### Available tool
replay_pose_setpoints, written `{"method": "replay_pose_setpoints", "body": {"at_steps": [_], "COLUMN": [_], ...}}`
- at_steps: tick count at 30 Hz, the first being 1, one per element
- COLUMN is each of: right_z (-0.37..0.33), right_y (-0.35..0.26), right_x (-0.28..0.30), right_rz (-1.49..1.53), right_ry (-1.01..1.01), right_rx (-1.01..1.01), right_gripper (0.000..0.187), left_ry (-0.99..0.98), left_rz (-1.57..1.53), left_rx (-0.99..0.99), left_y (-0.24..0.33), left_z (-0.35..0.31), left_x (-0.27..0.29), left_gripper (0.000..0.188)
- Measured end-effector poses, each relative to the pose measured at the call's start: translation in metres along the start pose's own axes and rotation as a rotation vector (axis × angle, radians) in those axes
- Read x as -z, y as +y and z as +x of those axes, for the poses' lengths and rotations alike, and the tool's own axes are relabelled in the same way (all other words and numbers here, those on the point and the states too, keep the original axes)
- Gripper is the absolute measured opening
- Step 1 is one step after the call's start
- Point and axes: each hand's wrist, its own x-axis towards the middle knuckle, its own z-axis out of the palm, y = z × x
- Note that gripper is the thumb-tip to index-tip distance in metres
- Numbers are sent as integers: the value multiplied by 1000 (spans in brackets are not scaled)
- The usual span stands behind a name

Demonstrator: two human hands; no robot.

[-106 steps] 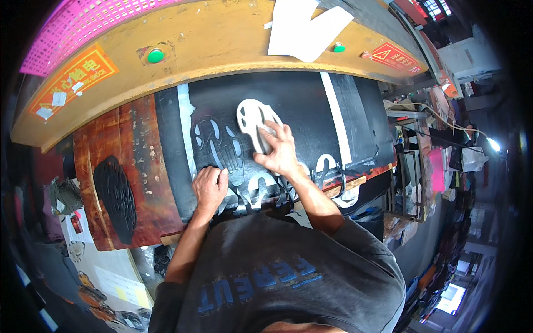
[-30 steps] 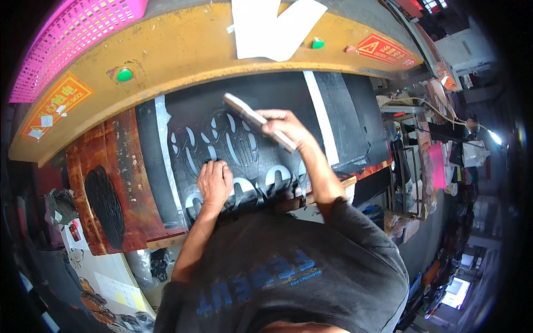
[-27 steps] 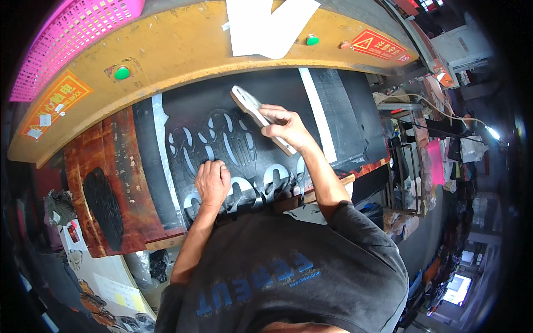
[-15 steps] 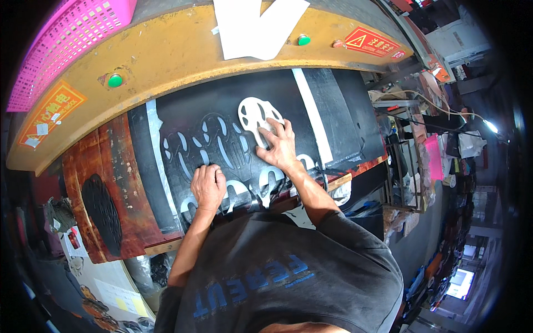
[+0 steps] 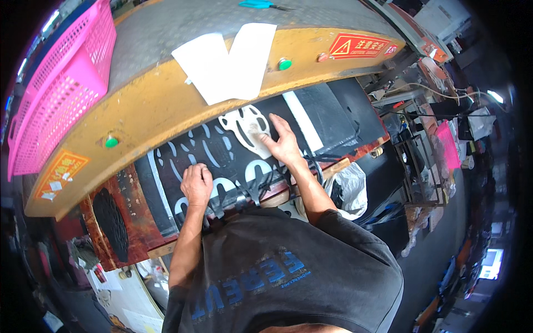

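A flat white sole-shaped plate with cut-out openings (image 5: 248, 135) lies tilted on a black sheet (image 5: 226, 115). The thumb of my right hand (image 5: 284, 147) rests against its right side; the fingers are stretched out and apart. Over the sheet's near left part, my left hand (image 5: 197, 184) has its fingers curled down, and whatever may be under them is hidden. Slotted outlines (image 5: 209, 149) mark the sheet just beyond that hand. Along the near edge stand pale arch-shaped pieces (image 5: 257, 169), with dark strips hanging by them.
A yellow machine beam (image 5: 150, 122) with green buttons (image 5: 285, 64) and white papers (image 5: 250, 61) spans the far side. At the far left is a pink basket (image 5: 66, 105). A dark sole-shaped piece (image 5: 110, 222) lies on the reddish-brown board at left. A whitish plastic bag (image 5: 351, 188) hangs at right.
The white plate has turned, its broad end now pointing farther left. My right hand has spread, with its fingers off the plate. My left hand remains curled. The whole view has shifted.
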Motion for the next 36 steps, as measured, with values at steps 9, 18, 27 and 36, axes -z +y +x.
{"method": "replay_pose_setpoints", "body": {"at_steps": [9, 18, 27, 36], "right_z": [96, 71, 43, 13], "right_y": [-9, 3, 29, 19], "right_x": [37, 9, -46, -26], "right_rz": [228, 89, -204, -175], "right_ry": [484, -40, -83, -127], "right_rx": [115, 4, 267, 211], "right_gripper": [60, 45, 19, 19], "left_ry": [-72, -80, -77, -140], "left_rz": [-92, 215, 195, 171], "left_rx": [-47, -116, -71, -12], "left_y": [23, -2, 5, 23], "left_z": [18, 63, 61, 33], "left_x": [-11, -47, -44, -31], "left_gripper": [13, 15, 19, 19]}}
